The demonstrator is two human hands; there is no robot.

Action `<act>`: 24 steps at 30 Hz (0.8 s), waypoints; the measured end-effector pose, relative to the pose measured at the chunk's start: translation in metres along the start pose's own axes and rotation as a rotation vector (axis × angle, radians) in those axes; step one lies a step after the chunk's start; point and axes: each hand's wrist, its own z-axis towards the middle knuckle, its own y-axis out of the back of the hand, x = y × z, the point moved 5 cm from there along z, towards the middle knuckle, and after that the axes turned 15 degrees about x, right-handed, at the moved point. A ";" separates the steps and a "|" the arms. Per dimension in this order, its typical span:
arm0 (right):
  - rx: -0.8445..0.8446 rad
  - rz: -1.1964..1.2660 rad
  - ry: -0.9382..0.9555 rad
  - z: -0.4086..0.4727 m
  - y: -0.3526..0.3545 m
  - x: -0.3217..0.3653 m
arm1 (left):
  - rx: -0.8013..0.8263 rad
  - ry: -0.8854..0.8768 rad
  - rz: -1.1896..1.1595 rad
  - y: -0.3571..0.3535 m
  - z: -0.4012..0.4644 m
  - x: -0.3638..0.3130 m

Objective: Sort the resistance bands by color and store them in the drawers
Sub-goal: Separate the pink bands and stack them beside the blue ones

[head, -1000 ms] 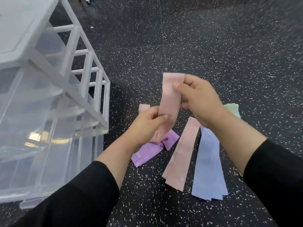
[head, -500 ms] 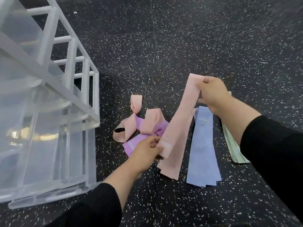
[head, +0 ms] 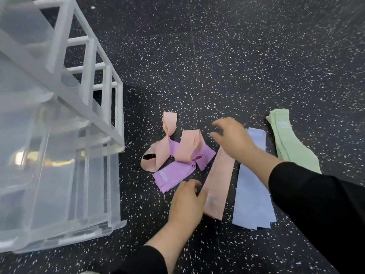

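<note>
Resistance bands lie on the dark speckled floor. A flat pile of pink bands (head: pixel 218 180) lies in the middle, with my left hand (head: pixel 186 202) touching its near left edge, fingers relaxed. My right hand (head: pixel 232 138) hovers over the pile's far end, fingers spread, holding nothing. To the right lie a blue pile (head: pixel 251 196) and a green pile (head: pixel 286 144). To the left, loose twisted pink bands (head: pixel 167 149) tangle with purple bands (head: pixel 173 175). The clear plastic drawer unit (head: pixel 59 147) stands at the left.
The drawer unit's white frame (head: pixel 94 80) rises at the upper left and its clear drawers reach toward me. Dark floor stretches beyond the bands at the top and right.
The pink band I held stretched between both hands now lies on the pink pile. My right hand has let go and moved left; my left hand has lowered to the pile's near end.
</note>
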 end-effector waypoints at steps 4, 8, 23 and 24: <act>0.298 -0.316 0.221 -0.002 -0.057 0.056 | -0.060 0.008 -0.065 0.019 0.005 0.006; 0.317 -0.557 0.149 0.002 -0.086 0.055 | -0.109 0.022 -0.155 0.033 0.002 0.009; -0.001 0.642 0.119 -0.028 0.035 0.100 | -0.447 -0.221 -0.423 0.110 -0.036 -0.019; 0.010 0.679 0.137 -0.032 0.038 0.104 | -0.463 -0.247 -0.410 0.116 -0.040 -0.023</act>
